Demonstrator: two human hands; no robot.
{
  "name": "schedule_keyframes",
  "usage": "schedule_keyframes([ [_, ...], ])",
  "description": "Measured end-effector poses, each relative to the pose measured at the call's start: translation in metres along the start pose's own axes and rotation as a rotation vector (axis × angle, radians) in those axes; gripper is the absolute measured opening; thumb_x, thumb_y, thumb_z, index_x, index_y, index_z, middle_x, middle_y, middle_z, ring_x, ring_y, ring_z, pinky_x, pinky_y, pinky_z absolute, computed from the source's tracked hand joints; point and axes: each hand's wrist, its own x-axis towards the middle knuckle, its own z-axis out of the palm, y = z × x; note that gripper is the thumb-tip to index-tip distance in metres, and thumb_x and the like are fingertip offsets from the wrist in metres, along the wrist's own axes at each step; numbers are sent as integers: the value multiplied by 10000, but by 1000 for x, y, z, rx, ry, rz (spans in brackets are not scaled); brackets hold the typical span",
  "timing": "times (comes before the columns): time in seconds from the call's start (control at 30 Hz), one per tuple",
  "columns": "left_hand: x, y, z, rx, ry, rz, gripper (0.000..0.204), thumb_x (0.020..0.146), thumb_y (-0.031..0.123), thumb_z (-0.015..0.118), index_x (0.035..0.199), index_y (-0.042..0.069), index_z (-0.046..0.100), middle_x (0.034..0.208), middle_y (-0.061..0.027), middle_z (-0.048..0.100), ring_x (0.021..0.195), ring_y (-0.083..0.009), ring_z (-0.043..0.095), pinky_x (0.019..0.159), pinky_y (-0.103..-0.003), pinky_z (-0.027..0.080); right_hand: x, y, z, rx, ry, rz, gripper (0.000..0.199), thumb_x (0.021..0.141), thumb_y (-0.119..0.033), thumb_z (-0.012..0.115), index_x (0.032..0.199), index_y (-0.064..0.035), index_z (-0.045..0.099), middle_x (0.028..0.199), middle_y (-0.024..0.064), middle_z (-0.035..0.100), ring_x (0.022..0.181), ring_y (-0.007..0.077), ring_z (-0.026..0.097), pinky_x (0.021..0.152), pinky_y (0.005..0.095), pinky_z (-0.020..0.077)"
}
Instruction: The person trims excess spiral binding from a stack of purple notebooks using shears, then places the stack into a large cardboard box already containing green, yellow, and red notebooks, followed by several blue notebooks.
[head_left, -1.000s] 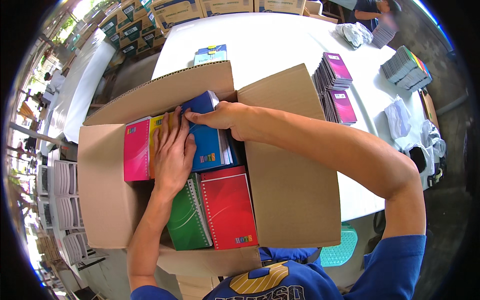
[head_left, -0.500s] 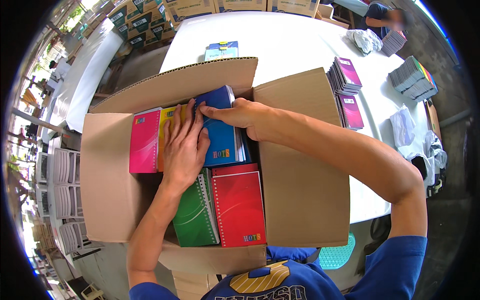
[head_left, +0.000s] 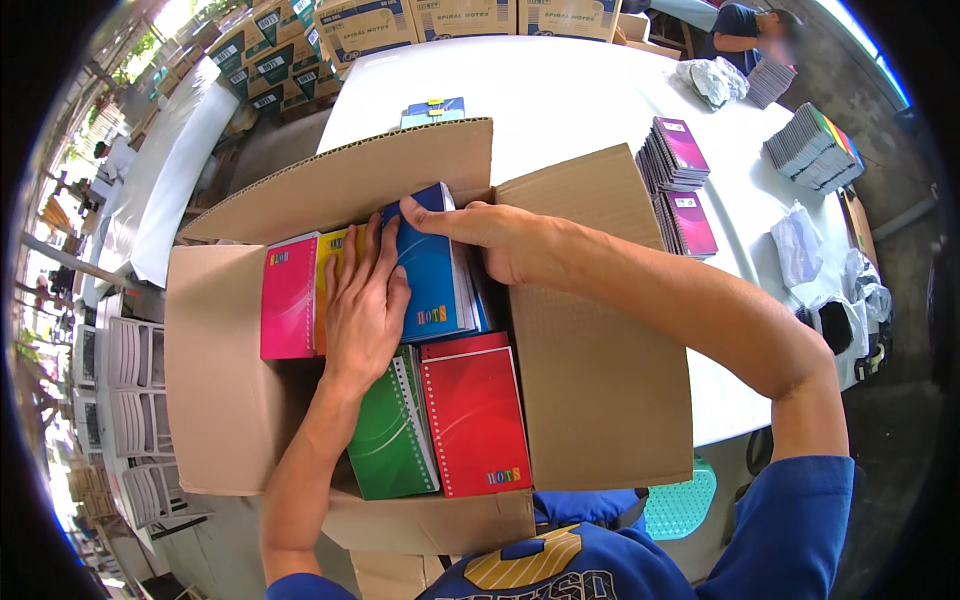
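The bare right hand [head_left: 508,240] still grips the blue paper notebooks [head_left: 430,280] in the brown cardboard box's [head_left: 610,400] far right corner, thumb now just off the bare left hand's [head_left: 362,312] flat fingers, so they aren't let go.

Blue ntbk stack [head_left: 432,275], covers up, sl. askew, far-R corner of brown ctn [head_left: 605,400], flaps open. Pink ntbks [head_left: 289,305] far-L; yellow ntbks [head_left: 328,248] btwn, mostly hidden, qty hard to tell. Near side: green ntbks [head_left: 388,440], holes along R edge, next to red ntbks [head_left: 475,420], holes along L edge.
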Motion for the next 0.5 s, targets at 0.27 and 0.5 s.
schedule_keyframes([
  [0.27, -2, -2, 0, -22, 19, -2, 502, 963, 231, 383, 1451, 116, 349, 1492, -145, 343, 1395, -391, 251, 1127, -535, 170, -8, 0, 6, 296, -57, -27, 677, 867, -583, 592, 1289, -61, 510, 1264, 101, 571, 1167, 200, 513, 1016, 361, 407],
  [0.5, -3, 3, -3, -13, 12, -18, 494, 981, 240, 365, 1455, 101, 343, 1505, -149, 324, 1418, -346, 228, 1145, -473, 142, 3, 5, -4, -62, -74, -38, 665, 876, -603, 557, 1276, -73, 525, 1274, 101, 568, 1160, 196, 520, 1001, 346, 419],
])
